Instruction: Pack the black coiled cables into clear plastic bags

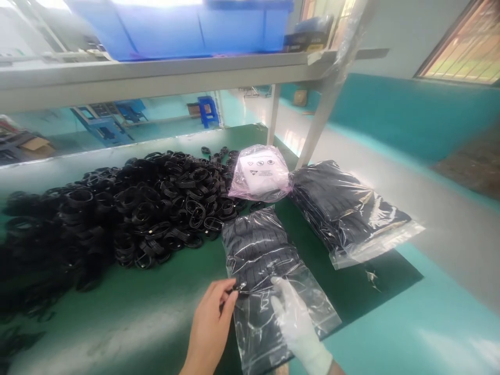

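Note:
My left hand (211, 325) is bare and pinches a small black coiled cable (239, 287) at the left edge of a clear plastic bag (269, 276) part-filled with black coils. My right hand (299, 325), in a white glove, lies inside or under the bag's open end, fingers stretched toward the coils. The bag lies on the green table (156, 307) in front of me.
A large heap of black coiled cables (117, 213) covers the table's left and middle. A filled clear bag (347, 213) lies at the right near the table edge, and a pink bag (260, 174) sits behind. A grey shelf (156, 75) with a blue bin (187, 26) hangs overhead.

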`<action>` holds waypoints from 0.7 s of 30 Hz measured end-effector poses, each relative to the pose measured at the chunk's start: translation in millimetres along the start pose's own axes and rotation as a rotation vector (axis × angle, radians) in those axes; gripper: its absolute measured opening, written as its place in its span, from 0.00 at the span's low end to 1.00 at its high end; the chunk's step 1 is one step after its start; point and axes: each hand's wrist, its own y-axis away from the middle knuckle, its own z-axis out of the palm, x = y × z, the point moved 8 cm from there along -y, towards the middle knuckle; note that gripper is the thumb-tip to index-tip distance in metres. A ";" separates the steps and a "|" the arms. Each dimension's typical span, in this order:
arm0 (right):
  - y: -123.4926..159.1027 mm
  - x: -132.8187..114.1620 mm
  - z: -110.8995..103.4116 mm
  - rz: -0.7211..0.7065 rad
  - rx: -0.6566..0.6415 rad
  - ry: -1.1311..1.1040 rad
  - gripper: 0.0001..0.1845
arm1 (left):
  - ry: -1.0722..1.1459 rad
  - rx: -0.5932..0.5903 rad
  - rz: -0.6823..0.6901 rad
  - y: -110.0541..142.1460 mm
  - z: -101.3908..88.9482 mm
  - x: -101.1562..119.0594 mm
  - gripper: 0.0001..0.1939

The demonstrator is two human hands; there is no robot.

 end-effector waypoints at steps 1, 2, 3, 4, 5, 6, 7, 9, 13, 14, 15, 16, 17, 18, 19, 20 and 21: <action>-0.2 -0.7 -4.1 -0.011 0.026 0.002 0.17 | -0.002 -0.005 -0.054 8.4 0.3 -10.0 0.17; -0.6 -0.3 -7.9 -0.009 0.053 0.029 0.18 | -0.003 -0.011 -0.108 15.1 2.0 -19.8 0.18; -1.3 1.4 -10.1 0.009 0.063 0.081 0.20 | 0.002 -0.016 -0.160 20.0 4.6 -28.8 0.19; -2.5 4.3 -10.2 0.046 0.052 0.151 0.23 | 0.011 -0.020 -0.203 23.2 7.9 -36.5 0.21; -3.7 8.3 -8.9 0.095 0.023 0.223 0.25 | 0.025 -0.023 -0.230 24.7 11.5 -42.2 0.21; -4.6 12.8 -6.7 0.149 -0.018 0.284 0.27 | 0.039 -0.023 -0.239 25.0 14.7 -45.8 0.22; -5.0 16.2 -4.8 0.184 -0.052 0.322 0.28 | 0.049 -0.021 -0.231 24.5 17.5 -47.3 0.22; -4.4 17.2 -4.3 0.168 -0.052 0.331 0.28 | 0.048 -0.008 -0.197 22.6 20.7 -46.1 0.20; 7.0 13.3 -5.8 -0.037 0.029 0.286 0.24 | -0.055 0.112 -0.041 14.9 15.6 -23.7 0.16; 10.5 13.1 -3.9 -0.082 0.024 0.297 0.23 | -0.093 0.139 0.042 11.1 14.8 -11.6 0.14; 13.5 12.7 -1.0 -0.121 0.008 0.316 0.22 | -0.129 0.150 0.130 6.6 15.8 1.3 0.13; 15.7 12.0 2.4 -0.153 -0.016 0.342 0.22 | -0.161 0.147 0.207 1.3 18.1 13.6 0.13; 16.9 10.6 6.2 -0.181 -0.045 0.374 0.24 | -0.188 0.131 0.264 -4.8 21.5 24.2 0.13; 17.3 9.3 9.9 -0.200 -0.076 0.410 0.26 | -0.211 0.111 0.301 -11.4 25.2 32.8 0.14; 17.1 7.9 13.3 -0.211 -0.106 0.447 0.27 | -0.235 0.095 0.325 -17.9 28.6 39.8 0.15; 16.3 6.8 15.8 -0.214 -0.129 0.482 0.29 | -0.260 0.082 0.344 -23.9 31.9 45.7 0.16; 15.4 5.8 17.6 -0.218 -0.145 0.508 0.31 | -0.290 0.066 0.368 -28.7 35.6 50.7 0.17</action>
